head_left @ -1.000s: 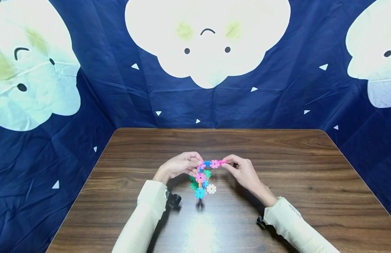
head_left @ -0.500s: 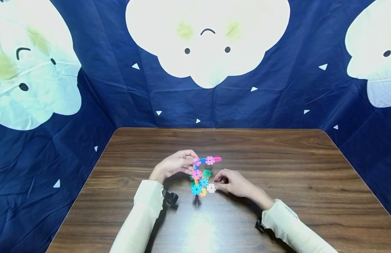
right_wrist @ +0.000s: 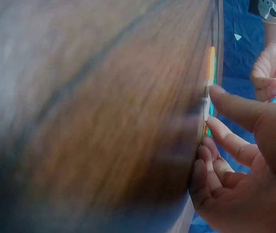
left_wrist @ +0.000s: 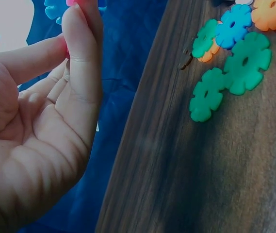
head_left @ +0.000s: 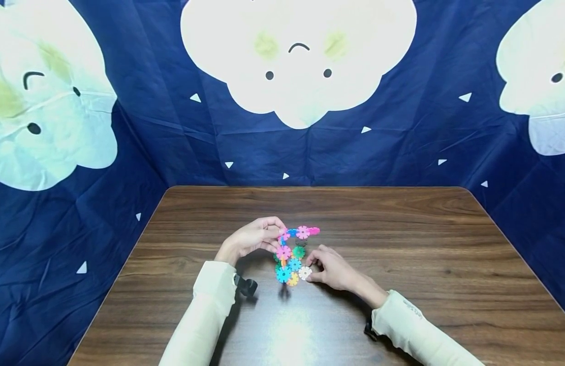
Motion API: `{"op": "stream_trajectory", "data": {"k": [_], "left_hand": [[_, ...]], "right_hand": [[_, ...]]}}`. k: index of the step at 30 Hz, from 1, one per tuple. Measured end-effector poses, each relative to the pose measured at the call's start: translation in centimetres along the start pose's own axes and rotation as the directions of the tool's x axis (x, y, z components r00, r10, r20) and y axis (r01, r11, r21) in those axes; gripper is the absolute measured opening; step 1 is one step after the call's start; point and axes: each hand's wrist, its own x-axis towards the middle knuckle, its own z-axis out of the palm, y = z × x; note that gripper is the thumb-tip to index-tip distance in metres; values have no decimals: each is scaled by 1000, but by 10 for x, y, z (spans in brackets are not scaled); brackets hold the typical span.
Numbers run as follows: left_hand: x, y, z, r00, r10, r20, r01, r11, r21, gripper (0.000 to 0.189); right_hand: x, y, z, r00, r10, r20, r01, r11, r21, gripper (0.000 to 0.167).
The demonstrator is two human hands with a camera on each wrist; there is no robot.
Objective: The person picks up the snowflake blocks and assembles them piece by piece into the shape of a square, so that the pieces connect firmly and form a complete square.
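Note:
My left hand (head_left: 254, 237) pinches a pink piece near the bend of a joined chain of plastic snowflake discs, held above the table. The chain includes a pink disc (head_left: 303, 232) at the top and a light blue disc (head_left: 283, 274) at its lower end. A white snowflake disc (head_left: 305, 273) lies flat on the table, and my right hand (head_left: 334, 269) has thumb and forefinger at its edges. In the right wrist view, the white disc (right_wrist: 206, 108) shows edge-on between those two fingertips. Part of the chain is hidden by the left fingers in the left wrist view.
Several loose discs lie under and beside the chain, among them a yellow disc (head_left: 293, 278) and green discs (left_wrist: 247, 64). The wooden table (head_left: 401, 234) reaches back to a dark blue cloth (head_left: 337, 157) with white clouds.
My right hand has let go of the pink end of the chain and come down toward me to the white disc. My left hand has shifted slightly left with the chain.

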Motion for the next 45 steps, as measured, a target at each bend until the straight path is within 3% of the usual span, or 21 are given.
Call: {"op": "stream_trajectory", "data": {"k": [5, 10, 13, 17, 22, 25, 27, 32, 39, 45], "left_hand": [[-1, 0, -1, 1000, 1, 1, -1, 1000, -9, 6], [-1, 0, -2, 1000, 2, 0, -2, 1000, -5, 6], [-2, 0, -2, 1000, -1, -4, 1, 1000, -3, 5], [-2, 0, -2, 1000, -10, -12, 10, 1000, 3, 4], [-3, -1, -1, 1000, -13, -5, 14, 1000, 23, 6], [-1, -2, -1, 1000, -4, 6, 4, 1000, 31, 7], [0, -2, -1, 1000, 2, 13, -3, 999, 37, 7], [2, -3, 1, 1000, -4, 17, 3, 999, 49, 7], [2, -2, 2, 1000, -21, 15, 20, 998, 61, 6], [1, -1, 5, 999, -19, 30, 17, 997, 78, 10]], "right_hand": [[2, -1, 1, 1000, 26, 8, -26, 999, 18, 26], [3, 2, -3, 997, 73, 35, -78, 982, 175, 21], [2, 8, -9, 990, 129, 56, -140, 943, 302, 17], [2, 17, -20, 977, 211, 10, -193, 874, 446, 16], [2, 24, -38, 936, 329, -125, -196, 782, 591, 23], [2, 25, -46, 915, 375, -147, -192, 727, 659, 24], [2, 25, -48, 913, 384, -141, -191, 706, 682, 25], [4, 23, -48, 920, 370, -129, -180, 691, 700, 24], [5, 21, -46, 914, 378, -144, -170, 682, 712, 24], [6, 18, -46, 923, 359, -137, -166, 695, 699, 23]]}}
